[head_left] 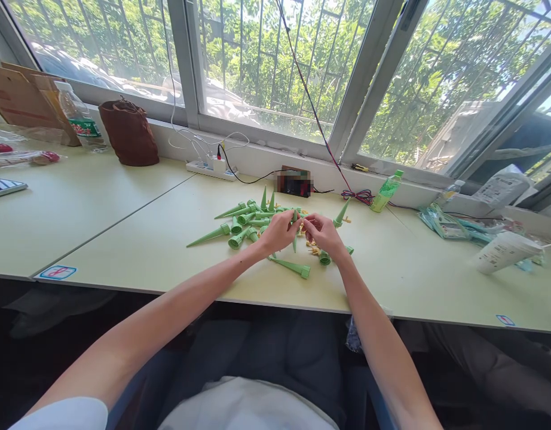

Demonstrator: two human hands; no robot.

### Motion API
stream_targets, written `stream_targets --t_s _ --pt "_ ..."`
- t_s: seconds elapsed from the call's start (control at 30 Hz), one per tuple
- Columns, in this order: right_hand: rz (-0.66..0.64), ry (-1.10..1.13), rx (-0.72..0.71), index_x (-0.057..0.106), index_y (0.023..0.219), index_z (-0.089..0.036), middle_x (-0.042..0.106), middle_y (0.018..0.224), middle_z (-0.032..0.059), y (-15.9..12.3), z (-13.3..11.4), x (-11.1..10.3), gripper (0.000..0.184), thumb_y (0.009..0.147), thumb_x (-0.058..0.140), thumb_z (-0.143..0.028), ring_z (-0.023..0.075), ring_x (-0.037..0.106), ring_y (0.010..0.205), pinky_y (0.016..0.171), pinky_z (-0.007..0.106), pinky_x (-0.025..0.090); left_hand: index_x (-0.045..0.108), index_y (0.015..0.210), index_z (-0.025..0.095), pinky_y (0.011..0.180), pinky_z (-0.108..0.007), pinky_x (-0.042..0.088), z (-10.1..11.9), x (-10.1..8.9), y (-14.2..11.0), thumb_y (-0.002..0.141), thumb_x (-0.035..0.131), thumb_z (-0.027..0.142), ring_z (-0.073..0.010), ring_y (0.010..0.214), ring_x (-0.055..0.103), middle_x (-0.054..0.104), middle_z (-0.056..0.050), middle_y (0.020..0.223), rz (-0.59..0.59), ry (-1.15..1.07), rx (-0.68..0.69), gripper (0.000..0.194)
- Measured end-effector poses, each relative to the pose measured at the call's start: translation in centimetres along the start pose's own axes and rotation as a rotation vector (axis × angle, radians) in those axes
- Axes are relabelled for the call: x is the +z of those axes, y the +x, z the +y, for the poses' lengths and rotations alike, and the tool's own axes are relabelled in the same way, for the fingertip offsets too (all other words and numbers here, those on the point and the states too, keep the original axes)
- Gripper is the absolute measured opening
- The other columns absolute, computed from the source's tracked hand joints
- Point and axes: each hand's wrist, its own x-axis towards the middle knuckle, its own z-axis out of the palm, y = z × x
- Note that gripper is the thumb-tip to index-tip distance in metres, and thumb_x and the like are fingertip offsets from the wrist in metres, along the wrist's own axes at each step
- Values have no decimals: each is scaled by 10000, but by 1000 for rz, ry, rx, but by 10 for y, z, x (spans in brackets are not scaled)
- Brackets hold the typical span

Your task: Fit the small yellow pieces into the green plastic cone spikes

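Above the pile, my left hand (279, 232) is closed on an upright green plastic spike (294, 245), its pointed end downward. My right hand (324, 233) meets it from the other side, fingers pinched near the spike's upper part. What lies between those right fingertips is too small to make out. Around both hands are several more green spikes (208, 235) with wide ribbed caps, some lying and some standing point up. One loose spike (291, 267) rests nearest the front edge. Small yellow plastic pieces (313, 251) are scattered under and beside my right hand.
A power strip (211, 169) and a small dark device (294, 183) with cables sit at the back below the window. A green bottle (386, 191) and a white cup (504, 252) are to the right. A brown bag (129, 132) and a water bottle (81, 117) stand left.
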Motion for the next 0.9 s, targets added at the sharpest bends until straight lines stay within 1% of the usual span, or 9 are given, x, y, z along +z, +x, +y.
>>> stream_targets --t_s 0.13,0.3,0.43,0.73,0.9 --pt "-4 5 -19 555 833 -181 597 695 23 0 0 0 395 811 582 -574 108 517 504 464 242 419 535 771 170 575 -256 372 1 0 0 922 482 254 -123 578 479 578 -12 659 6 5 -4 180" --pt "-11 -15 -25 554 828 -186 591 686 16 1 3 -1 382 823 569 -567 110 513 502 472 247 424 522 765 171 591 -254 374 1 -1 0 923 484 253 -119 591 479 589 -15 692 -3 8 3 182" --pt "-10 -16 -47 548 797 -187 575 653 8 2 5 0 355 839 562 -539 109 500 480 457 246 406 514 751 173 597 -256 372 1 -1 0 922 484 250 -117 583 468 582 -12 692 -11 18 8 190" --pt "3 -106 -31 538 737 -193 583 606 9 1 7 -1 384 854 525 -558 106 475 439 471 256 404 515 734 174 604 -263 377 1 0 -2 926 478 250 -125 593 475 559 -9 675 -35 23 17 210" --pt "8 -182 -41 530 690 -195 582 577 10 2 7 -2 351 877 499 -490 115 479 444 497 263 397 524 746 176 626 -271 398 1 1 -3 929 474 257 -140 634 518 579 -19 693 -48 8 29 206"
